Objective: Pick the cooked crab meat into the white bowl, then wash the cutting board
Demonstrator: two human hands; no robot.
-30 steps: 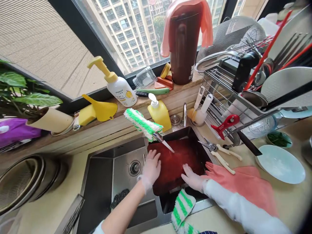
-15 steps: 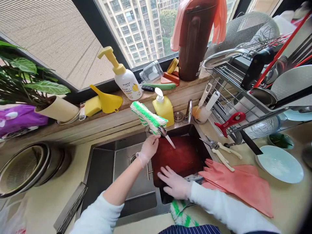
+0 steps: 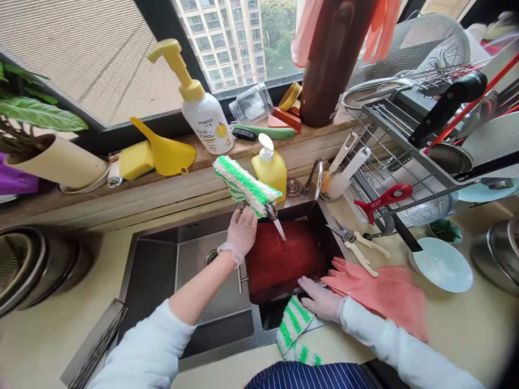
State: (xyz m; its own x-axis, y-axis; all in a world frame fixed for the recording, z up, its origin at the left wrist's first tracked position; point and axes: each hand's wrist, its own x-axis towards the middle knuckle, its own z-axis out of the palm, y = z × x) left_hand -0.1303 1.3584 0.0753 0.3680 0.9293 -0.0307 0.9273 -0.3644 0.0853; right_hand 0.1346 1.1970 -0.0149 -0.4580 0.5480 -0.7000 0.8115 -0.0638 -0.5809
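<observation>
Water runs from the faucet [image 3: 272, 212], which has a green-and-white striped cloth [image 3: 247, 183] draped over it, into the reddish liquid [image 3: 284, 259] in the right sink basin. My left hand [image 3: 241, 233], in a clear glove, is raised just below the cloth, at the faucet's base; its fingertips are partly hidden and what they touch cannot be made out. My right hand [image 3: 322, 300], also gloved, has its fingers spread at the front right edge of the basin, beside a second striped cloth [image 3: 294, 324] hanging over the rim.
Pink rubber gloves [image 3: 385, 297], scissors [image 3: 357, 243] and a white plate [image 3: 441, 263] lie right of the sink. A dish rack [image 3: 405, 151] stands behind them. Soap bottles [image 3: 208, 124] and a yellow funnel [image 3: 170, 154] line the back. Stacked pots [image 3: 60, 270] stand left.
My right hand has moved from over the red liquid to the basin's front right edge. My left hand has shifted up and left towards the faucet base. The view has tilted slightly.
</observation>
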